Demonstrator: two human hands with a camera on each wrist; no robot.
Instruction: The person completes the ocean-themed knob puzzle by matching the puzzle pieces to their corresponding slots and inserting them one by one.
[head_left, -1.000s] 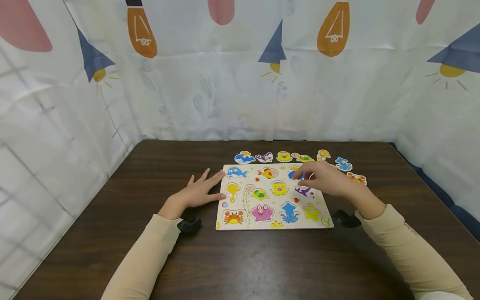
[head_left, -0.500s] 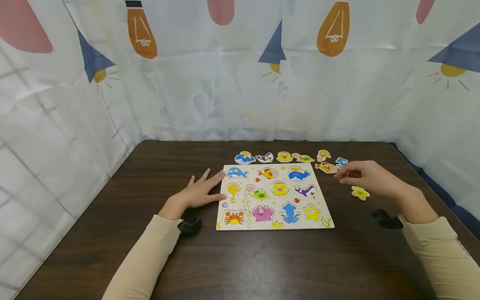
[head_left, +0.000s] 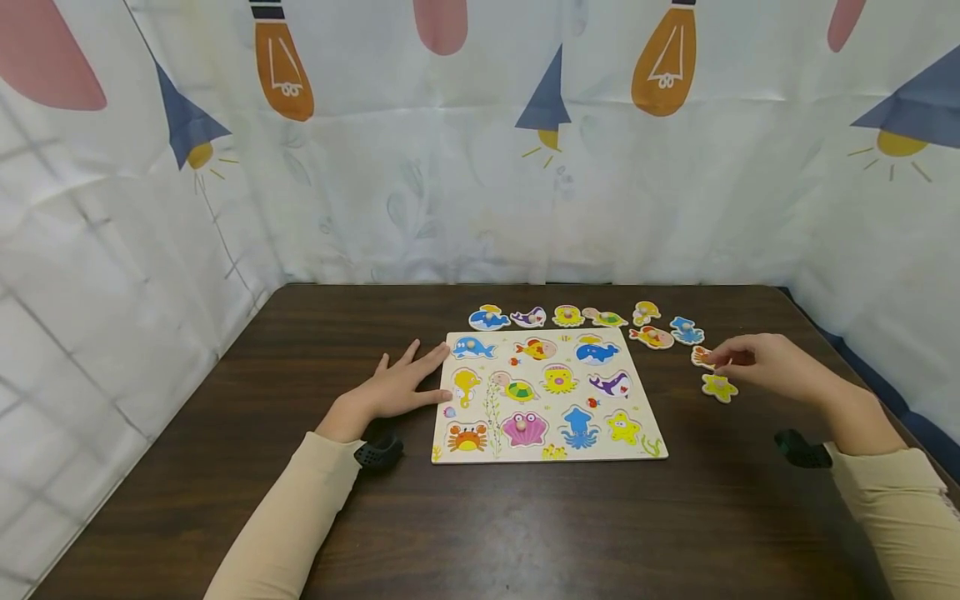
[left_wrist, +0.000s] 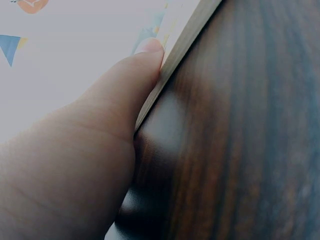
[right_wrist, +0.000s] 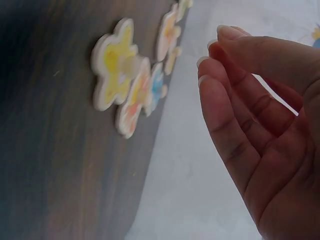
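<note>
My left hand (head_left: 393,387) lies spread at the left edge of a wooden peg puzzle board (head_left: 551,450) with sea animal pictures. In the left wrist view its thumb (left_wrist: 135,70) rests on the board's rim. My right hand (head_left: 780,367) is at the right, with bent fingertips at a crab piece (head_left: 701,357) that they partly cover. A yellow star piece (head_left: 720,387) lies just in front of it. The right wrist view shows nothing between thumb and fingers; the star and crab pieces (right_wrist: 131,112) lie on the table with knobs up.
Behind the board runs a row of loose pieces: a blue whale (head_left: 489,318), a purple whale (head_left: 528,317), an octopus (head_left: 568,317) and a turtle (head_left: 606,318). A seahorse (head_left: 646,312), fish (head_left: 651,337) and squid (head_left: 686,330) lie further right. A printed curtain (head_left: 450,208) hangs behind the table.
My right hand has moved right, from over the board's upper right past the squid piece to the crab piece, uncovering the fish and star. My left hand has stayed put.
</note>
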